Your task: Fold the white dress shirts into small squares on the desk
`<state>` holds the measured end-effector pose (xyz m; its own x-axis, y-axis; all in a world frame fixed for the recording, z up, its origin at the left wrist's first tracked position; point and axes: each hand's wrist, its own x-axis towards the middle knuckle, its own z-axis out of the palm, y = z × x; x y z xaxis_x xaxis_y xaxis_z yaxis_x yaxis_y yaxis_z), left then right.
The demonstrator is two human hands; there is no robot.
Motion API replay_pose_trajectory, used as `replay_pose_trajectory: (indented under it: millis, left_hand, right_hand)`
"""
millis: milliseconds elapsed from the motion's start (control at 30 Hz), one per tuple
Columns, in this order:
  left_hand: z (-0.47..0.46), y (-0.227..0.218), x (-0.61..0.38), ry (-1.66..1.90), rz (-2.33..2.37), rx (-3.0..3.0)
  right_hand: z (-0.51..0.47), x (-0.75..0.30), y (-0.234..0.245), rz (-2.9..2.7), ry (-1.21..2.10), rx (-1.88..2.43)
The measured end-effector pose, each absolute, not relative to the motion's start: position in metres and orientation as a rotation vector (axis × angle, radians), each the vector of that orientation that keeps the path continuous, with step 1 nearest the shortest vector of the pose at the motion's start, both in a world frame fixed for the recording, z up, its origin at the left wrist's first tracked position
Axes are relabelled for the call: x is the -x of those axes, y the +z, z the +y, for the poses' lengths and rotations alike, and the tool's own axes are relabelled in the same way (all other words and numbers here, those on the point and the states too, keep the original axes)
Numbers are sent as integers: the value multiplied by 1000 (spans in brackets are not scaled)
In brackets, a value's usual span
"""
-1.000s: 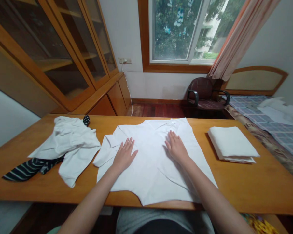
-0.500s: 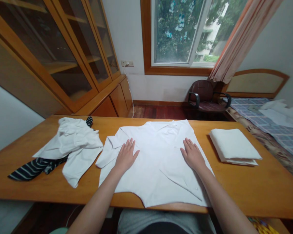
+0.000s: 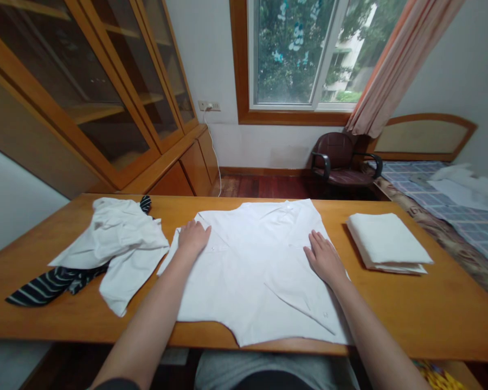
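A white shirt (image 3: 260, 265) lies spread flat on the wooden table (image 3: 410, 314) in front of me. My left hand (image 3: 193, 237) rests on the shirt's left sleeve near the shoulder, its fingers curled down onto the fabric. My right hand (image 3: 324, 259) lies flat on the shirt's right side with the fingers stretched out.
A crumpled white garment (image 3: 120, 244) with a dark striped tie (image 3: 44, 284) lies at the left of the table. A folded white cloth stack (image 3: 384, 241) sits at the right. Beyond the table stand a glass-door cabinet (image 3: 106, 92), a chair (image 3: 341, 160) and a bed (image 3: 455, 206).
My left hand has slid up and left from the shirt's chest to the sleeve and curled its fingers. My right hand has moved outward to the shirt's right side.
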<state>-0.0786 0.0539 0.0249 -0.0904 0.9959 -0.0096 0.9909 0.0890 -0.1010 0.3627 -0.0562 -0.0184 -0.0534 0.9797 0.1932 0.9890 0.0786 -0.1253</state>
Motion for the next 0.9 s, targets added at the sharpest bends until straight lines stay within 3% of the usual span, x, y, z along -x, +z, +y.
replay_pose_trajectory:
  millis: [300,700,900]
  left_hand:
    - [57,-11,111,-12,-2224,2158]
    - [68,8,97,-67,-2100,2204]
    - [17,14,41,-198,-1822,2425]
  right_hand:
    - [-50,-367,-20,-2143,-37,1999]
    - [-41,-395,-14,-2044,-141,2142]
    - [-58,-342,3,-2031,-126,2062]
